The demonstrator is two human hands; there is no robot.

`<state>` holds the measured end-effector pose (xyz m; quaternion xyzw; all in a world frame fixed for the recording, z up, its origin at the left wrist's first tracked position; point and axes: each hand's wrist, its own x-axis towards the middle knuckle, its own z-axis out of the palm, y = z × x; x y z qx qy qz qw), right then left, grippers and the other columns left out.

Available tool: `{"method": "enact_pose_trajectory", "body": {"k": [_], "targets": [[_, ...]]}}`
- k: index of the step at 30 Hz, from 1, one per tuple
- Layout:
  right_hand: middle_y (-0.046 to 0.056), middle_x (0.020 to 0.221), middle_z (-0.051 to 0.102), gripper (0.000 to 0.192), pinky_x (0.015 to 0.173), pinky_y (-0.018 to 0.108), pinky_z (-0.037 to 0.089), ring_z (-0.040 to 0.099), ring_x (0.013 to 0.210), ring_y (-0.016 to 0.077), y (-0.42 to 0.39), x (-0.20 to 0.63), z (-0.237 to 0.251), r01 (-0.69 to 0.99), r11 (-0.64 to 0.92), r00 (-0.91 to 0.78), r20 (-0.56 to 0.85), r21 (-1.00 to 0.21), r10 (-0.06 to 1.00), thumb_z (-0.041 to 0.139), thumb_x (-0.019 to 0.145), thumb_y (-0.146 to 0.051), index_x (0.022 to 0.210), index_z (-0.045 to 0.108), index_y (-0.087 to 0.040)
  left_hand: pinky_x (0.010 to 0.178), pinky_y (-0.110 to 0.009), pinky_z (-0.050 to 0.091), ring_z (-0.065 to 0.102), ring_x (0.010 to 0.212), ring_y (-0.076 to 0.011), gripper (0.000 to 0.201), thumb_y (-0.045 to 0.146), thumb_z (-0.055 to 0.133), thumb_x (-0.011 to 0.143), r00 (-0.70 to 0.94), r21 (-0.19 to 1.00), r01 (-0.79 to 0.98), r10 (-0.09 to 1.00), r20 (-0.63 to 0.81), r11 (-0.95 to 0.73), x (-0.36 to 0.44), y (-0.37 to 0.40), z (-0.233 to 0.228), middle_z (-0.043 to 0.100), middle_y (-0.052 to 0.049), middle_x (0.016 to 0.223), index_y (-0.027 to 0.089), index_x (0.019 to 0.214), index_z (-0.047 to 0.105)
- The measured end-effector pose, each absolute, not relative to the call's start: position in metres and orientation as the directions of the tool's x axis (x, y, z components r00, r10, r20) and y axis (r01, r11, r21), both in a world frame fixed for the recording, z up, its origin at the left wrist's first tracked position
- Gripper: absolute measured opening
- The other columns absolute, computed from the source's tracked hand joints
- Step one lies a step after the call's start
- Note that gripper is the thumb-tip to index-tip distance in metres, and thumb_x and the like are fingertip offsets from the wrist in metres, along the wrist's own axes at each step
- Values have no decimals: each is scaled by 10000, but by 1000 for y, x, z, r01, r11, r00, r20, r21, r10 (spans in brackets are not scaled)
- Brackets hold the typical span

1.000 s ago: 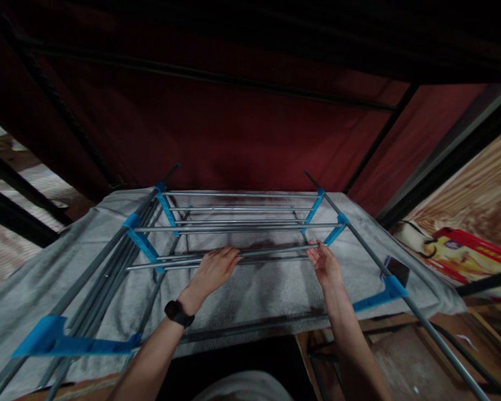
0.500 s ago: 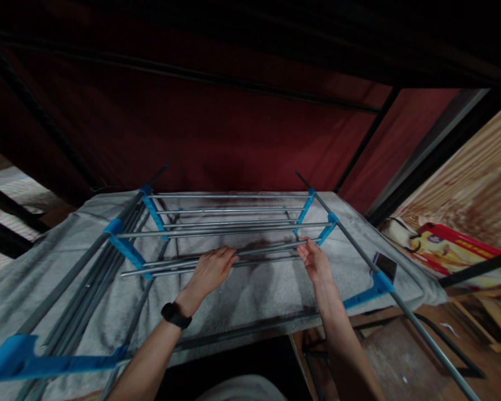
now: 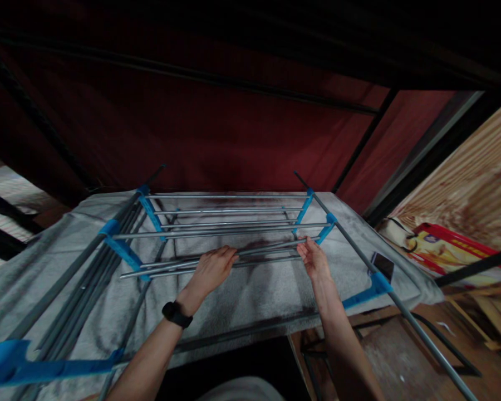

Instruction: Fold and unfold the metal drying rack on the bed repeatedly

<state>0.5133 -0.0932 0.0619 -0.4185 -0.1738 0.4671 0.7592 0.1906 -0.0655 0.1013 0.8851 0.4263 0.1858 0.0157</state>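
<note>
My left hand (image 3: 215,268), with a black watch on its wrist, is closed around a grey metal tube (image 3: 167,271) near its middle. My right hand (image 3: 312,256) pinches the same tube close to its right end, beside a blue plastic bracket (image 3: 326,228). The tube's left end sticks out past another blue bracket (image 3: 127,253). These brackets belong to a rack frame lying on its side, with several cross tubes (image 3: 229,229) spanning it further back. Nearer to me, larger blue brackets (image 3: 369,291) sit on the long side tubes.
A grey blanket (image 3: 271,292) covers the surface under the frame. Loose tubes (image 3: 81,295) lie bundled along the left. A phone (image 3: 383,265) rests at the right, near a red and yellow package (image 3: 463,250). Behind stands a dark red panel (image 3: 217,133).
Both hands keep nearly the same hold on the tube. The whole view has shifted very slightly, and nothing else has visibly moved.
</note>
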Motion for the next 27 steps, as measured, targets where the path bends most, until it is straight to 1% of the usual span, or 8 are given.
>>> {"method": "enact_pose_trajectory", "body": {"k": [10,17,21,27], "targets": [[-21,727,675,231,700,232,603,661,667,113,-95,514,65,-584,226,490,-116,-780,864,834,714,-285,829,652,-200,737,-300,463,661,865,-196,303,326,368,1012,577,176,746,755,313,-643,190,-63,103,692,-57,974,200,1067,639],[-6,819,694,224,715,223,593,667,713,109,-95,518,69,-601,212,474,-130,-771,871,829,713,-254,839,656,-186,752,-307,469,653,844,-194,305,325,382,1006,567,162,750,749,342,-641,191,-61,105,687,-66,967,198,1077,650],[-12,806,690,232,719,219,592,665,698,102,-94,519,68,-596,188,464,-144,-781,874,828,715,-250,834,642,-183,745,-316,465,652,841,-199,287,309,398,1001,566,159,753,752,339,-638,192,-60,104,684,-64,966,202,1077,653],[-19,802,691,245,722,211,591,665,701,93,-94,520,68,-589,201,467,-126,-783,875,833,702,-244,834,637,-180,732,-327,459,655,855,-211,306,328,384,1007,570,143,754,748,340,-641,192,-60,104,685,-63,975,203,1097,649]]}}
